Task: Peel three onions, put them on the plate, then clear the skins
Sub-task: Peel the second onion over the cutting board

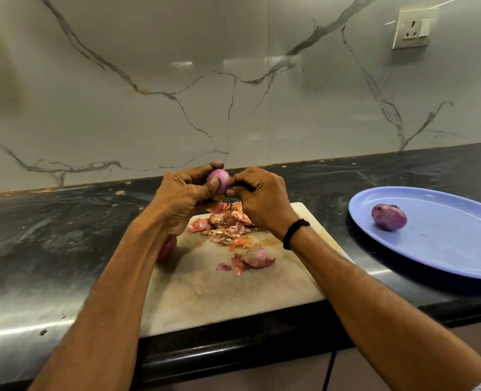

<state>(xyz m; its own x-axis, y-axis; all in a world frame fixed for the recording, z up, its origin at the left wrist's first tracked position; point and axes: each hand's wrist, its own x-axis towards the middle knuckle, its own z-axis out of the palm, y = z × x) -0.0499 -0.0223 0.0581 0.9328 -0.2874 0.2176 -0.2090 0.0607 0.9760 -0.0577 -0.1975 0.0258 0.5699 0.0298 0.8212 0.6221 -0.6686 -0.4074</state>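
My left hand (pixel 181 197) grips a pale purple onion (pixel 220 180) above the back of the cutting board (pixel 205 289). My right hand (pixel 257 197) pinches at the onion's right side with thumb and fingertips. A peeled purple onion (pixel 388 217) lies on the blue plate (pixel 445 249) at the right. A third, unpeeled onion (pixel 167 248) sits on the board's left edge, mostly hidden behind my left forearm. A heap of dry skins (pixel 228 227) lies under my hands, and larger peel pieces (pixel 255 258) lie nearer me.
The board lies on a dark stone counter (pixel 50 235), close to its front edge. A marble-patterned wall stands behind, with a socket (pixel 412 29) at the upper right. The plate reaches past the right edge of view.
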